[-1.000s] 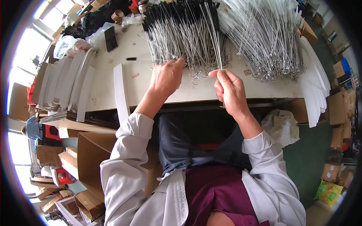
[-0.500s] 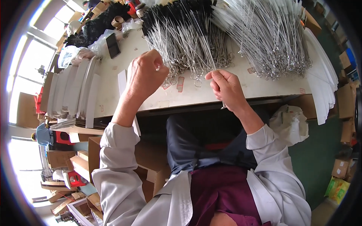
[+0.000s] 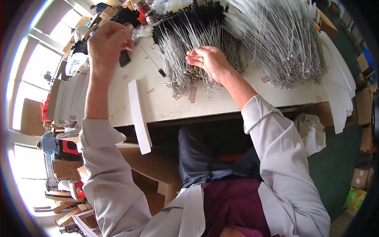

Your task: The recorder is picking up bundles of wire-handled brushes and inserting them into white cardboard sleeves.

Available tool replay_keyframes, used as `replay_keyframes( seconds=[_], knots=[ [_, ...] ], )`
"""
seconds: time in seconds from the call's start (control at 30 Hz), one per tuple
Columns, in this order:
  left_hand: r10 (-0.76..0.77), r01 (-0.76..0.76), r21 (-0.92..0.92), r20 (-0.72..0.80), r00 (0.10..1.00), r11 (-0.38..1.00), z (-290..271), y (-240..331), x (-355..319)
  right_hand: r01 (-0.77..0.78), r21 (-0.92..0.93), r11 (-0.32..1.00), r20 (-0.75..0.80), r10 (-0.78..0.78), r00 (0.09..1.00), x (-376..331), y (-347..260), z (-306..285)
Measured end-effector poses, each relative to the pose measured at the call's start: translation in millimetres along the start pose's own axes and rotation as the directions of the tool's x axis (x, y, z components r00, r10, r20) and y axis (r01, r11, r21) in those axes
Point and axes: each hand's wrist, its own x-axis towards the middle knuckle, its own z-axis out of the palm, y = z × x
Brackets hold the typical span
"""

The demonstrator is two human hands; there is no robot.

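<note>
My left hand (image 3: 106, 45) is raised over the far left of the table, somewhat blurred. From its closed fingers a thin wire brush (image 3: 161, 72) slants down to the right, ending in a small black bristle tip. My right hand (image 3: 209, 61) is over the heap of black-bristled wire brushes (image 3: 175, 59), fingers stretched forward and slightly apart, with the thumb above them. Those brushes lie with bristles away from me and wire loops toward me. Whether the right fingertips touch a brush is hard to see.
White-bristled wire brushes (image 3: 280, 43) are heaped at the right. A long white card strip (image 3: 139, 116) overhangs the table's front edge. Stacked white strips stand at the left (image 3: 69, 98) and right (image 3: 337, 79). A dark phone (image 3: 124, 58) lies behind my left wrist. A cardboard box (image 3: 154, 173) sits below.
My left hand has moved up and left, and a black-tipped wire brush now shows hanging from it. My right hand has gone forward and left to the black brushes, its fingers loosened.
</note>
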Motion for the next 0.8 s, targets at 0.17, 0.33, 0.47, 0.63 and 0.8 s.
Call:
replay_keyframes(
  seconds=[0.17, 0.33, 0.47, 0.63, 0.8],
  knots=[
    [0.202, -0.209, -0.071, -0.089, 0.975, 0.975, -38, -2, 33, -0.036, -0.024, 0.999, -0.063, 0.034, 0.997, 9, 10, -5],
    [0.255, -0.265, -0.194, -0.076, 0.964, 0.945, -102, 22, 46, -0.036, 0.026, 0.999, -0.033, 0.037, 0.999, 12, 15, 0],
    [0.272, -0.265, -0.316, -0.022, 0.962, 0.911, -134, 38, 48, 0.055, -0.088, 0.995, -0.065, -0.061, 0.996, 7, 18, -4],
    [0.255, -0.086, -0.513, 0.268, 0.929, 0.854, -127, 58, 16, 0.236, -0.140, 0.962, 0.050, -0.231, 0.972, -28, 1, 10],
    [0.173, -0.153, 0.373, -0.021, 0.985, 0.915, -82, 56, -31, 0.181, -0.192, 0.964, 0.237, -0.133, 0.962, -66, -28, 21]
  ],
)
